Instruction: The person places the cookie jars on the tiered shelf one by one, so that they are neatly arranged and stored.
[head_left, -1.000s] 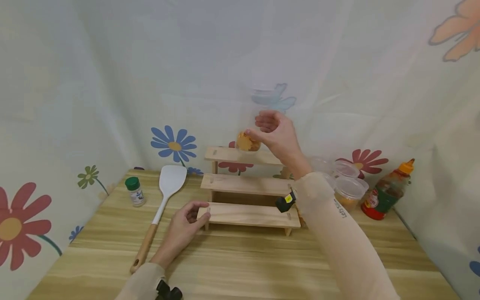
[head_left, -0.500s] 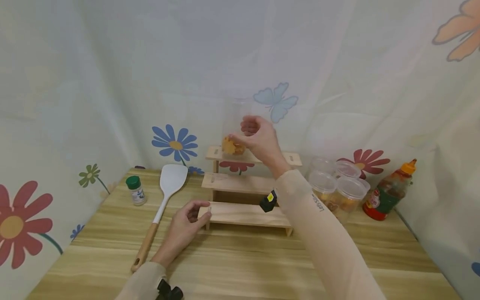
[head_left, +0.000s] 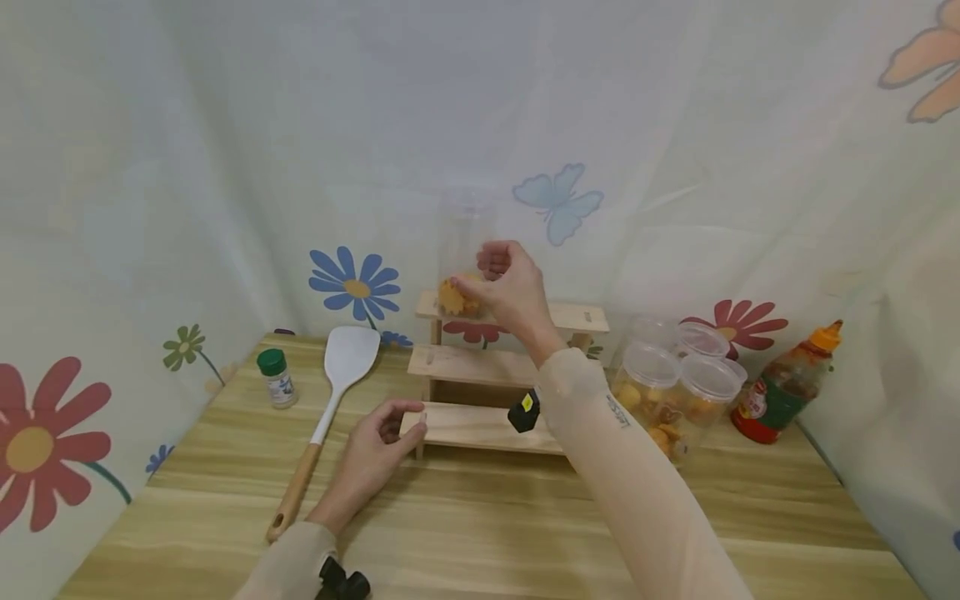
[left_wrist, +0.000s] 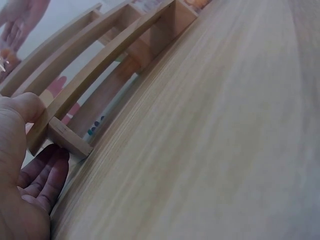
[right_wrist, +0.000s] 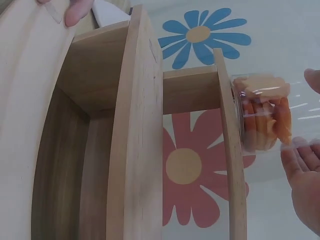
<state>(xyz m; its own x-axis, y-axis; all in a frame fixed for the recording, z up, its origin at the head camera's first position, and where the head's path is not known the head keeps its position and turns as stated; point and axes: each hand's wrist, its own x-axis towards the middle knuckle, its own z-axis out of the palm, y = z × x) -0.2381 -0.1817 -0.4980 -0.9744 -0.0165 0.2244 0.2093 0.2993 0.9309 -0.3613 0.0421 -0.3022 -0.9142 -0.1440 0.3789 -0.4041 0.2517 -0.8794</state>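
A three-tier wooden rack stands at the back of the table. My left hand grips the left end of its lowest board; in the left wrist view, the thumb is over the board and the fingers are by the leg. My right hand holds a clear plastic jar upright at the left part of the top tier, thumb in front and fingers behind. Orange-yellow snack pieces fill the jar's bottom. In the right wrist view the jar's base meets the top board.
Several lidded clear jars with snacks stand right of the rack. Beyond them is a red sauce bottle with an orange cap. On the left are a green-capped shaker and a white spatula with a wooden handle.
My right hand has carried the jar left and down onto the left part of the top tier, with little movement in the last half second. My left hand keeps its grip on the rack.
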